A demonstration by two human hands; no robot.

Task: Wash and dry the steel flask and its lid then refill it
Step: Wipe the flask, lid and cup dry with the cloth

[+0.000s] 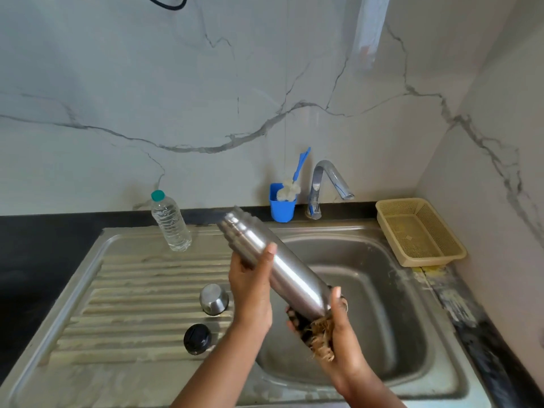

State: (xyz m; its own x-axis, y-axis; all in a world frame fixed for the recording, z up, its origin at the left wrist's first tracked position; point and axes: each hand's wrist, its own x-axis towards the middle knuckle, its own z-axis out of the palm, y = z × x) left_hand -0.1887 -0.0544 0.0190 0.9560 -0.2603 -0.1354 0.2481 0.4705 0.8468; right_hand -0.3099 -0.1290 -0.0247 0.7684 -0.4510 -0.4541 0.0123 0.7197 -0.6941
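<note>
Two hands on tilted cylindrical steel flask [279, 263] over sink basin [382, 290] | left hand [250, 287] grips body, steadying | right hand [335, 325] holds brown fibre scrubber [319, 334] against near end | drips fall into basin

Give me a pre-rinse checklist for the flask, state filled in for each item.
1. Flask gripped by left hand: ok.
2. Scrubber held against flask by right hand: ok.
3. Flask over sink: ok.
4. Lid off, steel cap and black stopper on the drainboard: ok.
5. Tap running: not ok, no water visible.
6. Flask fully scrubbed: cannot tell.
</note>
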